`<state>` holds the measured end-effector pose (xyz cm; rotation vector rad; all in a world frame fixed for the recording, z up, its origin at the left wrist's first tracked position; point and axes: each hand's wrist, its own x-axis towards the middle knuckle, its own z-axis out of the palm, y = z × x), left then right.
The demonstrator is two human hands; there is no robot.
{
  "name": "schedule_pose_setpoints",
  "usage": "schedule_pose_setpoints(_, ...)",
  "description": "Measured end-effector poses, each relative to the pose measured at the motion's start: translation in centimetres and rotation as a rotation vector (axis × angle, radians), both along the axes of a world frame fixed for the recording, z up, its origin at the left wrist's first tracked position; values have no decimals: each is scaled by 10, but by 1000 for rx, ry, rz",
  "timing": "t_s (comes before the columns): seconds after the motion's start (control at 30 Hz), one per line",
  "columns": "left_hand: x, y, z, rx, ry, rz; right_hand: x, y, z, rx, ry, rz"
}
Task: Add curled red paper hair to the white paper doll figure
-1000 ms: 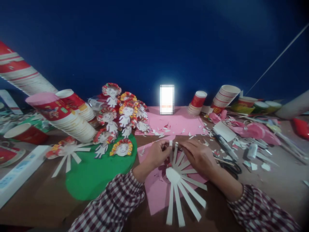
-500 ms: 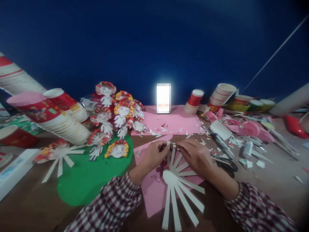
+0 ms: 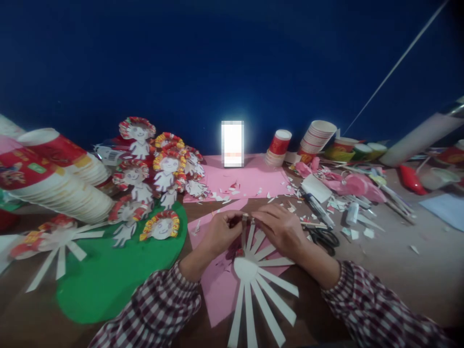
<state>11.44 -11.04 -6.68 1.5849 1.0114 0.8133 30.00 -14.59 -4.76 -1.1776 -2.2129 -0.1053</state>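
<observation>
A paper cup cut into strips (image 3: 245, 269) lies spread out like a sun, its round white base in the middle and long white strips fanning to the front and right. My left hand (image 3: 222, 233) is closed at the far end of one strip, thumb and fingers pinching it. My right hand (image 3: 282, 231) pinches the same strip's tip from the other side, its fingers bent over it. The tip looks curled between the hands, though the fingers partly hide it. Beneath lies a pink paper sheet (image 3: 214, 299).
Paper dolls with curled red and yellow hair (image 3: 167, 170) stand at left beside a green sheet (image 3: 108, 285). Stacked paper cups (image 3: 68, 186) lean far left. Scissors (image 3: 324, 238), a marker (image 3: 319, 210) and paper scraps lie right. A bright blurred screen (image 3: 232, 144) stands behind.
The view has turned to the right, so everything sits further left in it. Both hands stay on the strip's far end, with only slight finger movement.
</observation>
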Motion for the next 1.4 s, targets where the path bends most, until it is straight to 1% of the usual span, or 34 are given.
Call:
schedule_pose_setpoints(0.17, 0, 0, -1, -22, -6, -16, 0, 0, 0, -13, -8, 23)
schedule_pose_setpoints(0.4, 1, -1, -4, -56, -43, -15, 0, 0, -1, -42, -3, 17)
schedule_pose_setpoints(0.5, 1, -2, 1, -72, -36, -10, -1, 0, 1, -37, -17, 23)
schedule_pose_setpoints(0.67, -1, -3, 13, -33, 44, -10, -1, -1, 3, -27, -10, 30)
schedule_pose_setpoints(0.8, -1, -2, 12, -41, 48, -16, -1, -1, 1, -13, 0, 39)
schedule_pose_setpoints(0.9, 0, -2, 11, -70, 24, 0, -1, 0, 0, -36, 5, 39)
schedule_pose_setpoints(1.13, 1, -6, 20, -123, -9, 9, -1, 1, -2, -87, 32, 34)
schedule_pose_setpoints(1.33, 0, -5, 15, -141, 6, -3, -2, 1, -3, -60, 50, 22)
schedule_pose_setpoints(1.4, 0, -5, 13, -144, 16, -6, -2, 1, -4, -77, 73, 31)
